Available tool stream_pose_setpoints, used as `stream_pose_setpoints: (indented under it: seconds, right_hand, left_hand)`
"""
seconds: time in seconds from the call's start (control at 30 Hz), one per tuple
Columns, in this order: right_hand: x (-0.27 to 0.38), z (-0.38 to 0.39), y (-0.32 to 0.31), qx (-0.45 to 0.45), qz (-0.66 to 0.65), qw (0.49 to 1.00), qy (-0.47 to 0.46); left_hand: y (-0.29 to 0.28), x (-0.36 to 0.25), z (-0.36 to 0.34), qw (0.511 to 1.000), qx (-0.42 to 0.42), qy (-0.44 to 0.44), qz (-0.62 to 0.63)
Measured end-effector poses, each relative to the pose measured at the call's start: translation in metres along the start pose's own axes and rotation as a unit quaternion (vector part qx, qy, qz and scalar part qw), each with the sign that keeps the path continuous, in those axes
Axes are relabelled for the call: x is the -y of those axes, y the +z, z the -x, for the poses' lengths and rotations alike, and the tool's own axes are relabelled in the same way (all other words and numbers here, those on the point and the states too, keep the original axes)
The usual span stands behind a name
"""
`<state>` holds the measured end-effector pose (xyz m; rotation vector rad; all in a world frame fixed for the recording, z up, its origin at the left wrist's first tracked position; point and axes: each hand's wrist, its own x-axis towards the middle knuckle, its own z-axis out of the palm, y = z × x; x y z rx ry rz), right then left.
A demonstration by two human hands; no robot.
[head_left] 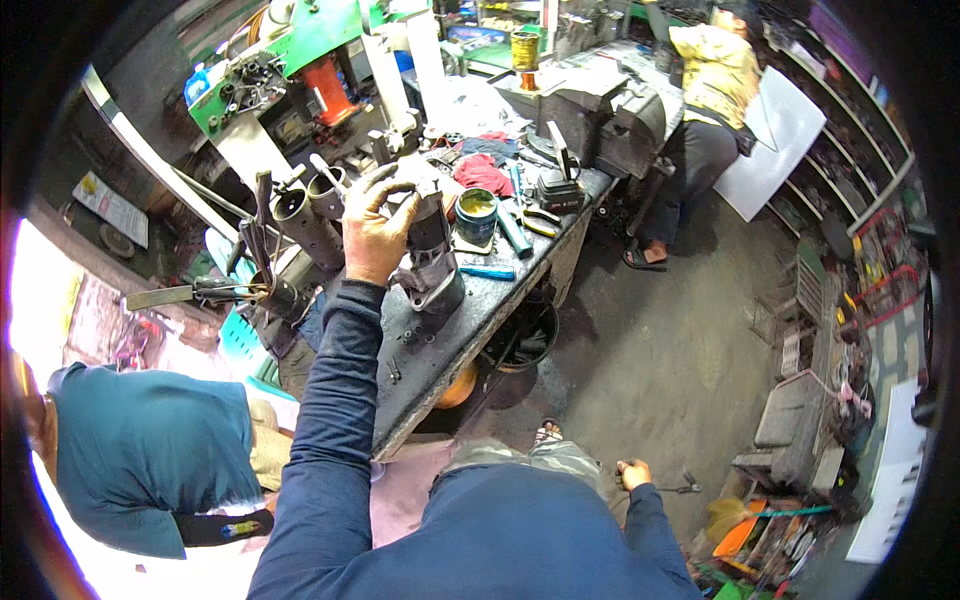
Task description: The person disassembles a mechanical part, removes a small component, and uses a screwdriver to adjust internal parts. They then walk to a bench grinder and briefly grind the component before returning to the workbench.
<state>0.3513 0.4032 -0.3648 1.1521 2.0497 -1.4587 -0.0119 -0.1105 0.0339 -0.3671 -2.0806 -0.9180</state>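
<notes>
My left hand (376, 238) reaches over the workbench (410, 345) with its fingers curled at the top of a grey metal housing (432, 262), which stands upright on the black surface. Low on the right, beside my leg, my right hand (633, 474) is closed. A thin dark tool-like piece (682, 486) shows just past it; I cannot tell whether the hand holds it. Right of the housing are an open tub of grease (476, 217), a teal-handled tool (514, 232), pliers (541, 222) and a blue tool (488, 271). Small screws (394, 370) lie toward the bench's near end.
Metal tubes (300, 225) hold tools left of my hand. A bench vise (620, 120) stands farther back. One person in teal (150, 440) is at the left; another in yellow (715, 70) stands at the far right. A black bin (527, 335) sits below the bench edge.
</notes>
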Motion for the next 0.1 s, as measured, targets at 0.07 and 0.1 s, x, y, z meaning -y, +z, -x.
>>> stream_pose_setpoints:
  seconds: [0.07,0.1]
  right_hand:
    - [0.048,-0.035,-0.018,0.035,0.084,0.996,-0.011]
    - [0.073,-0.056,-0.027,0.053,0.152,0.987,-0.018]
  left_hand:
    - [0.007,0.009,-0.004,0.999,0.009,-0.021,-0.027]
    - [0.008,0.013,-0.004,0.999,0.01,-0.031,-0.028]
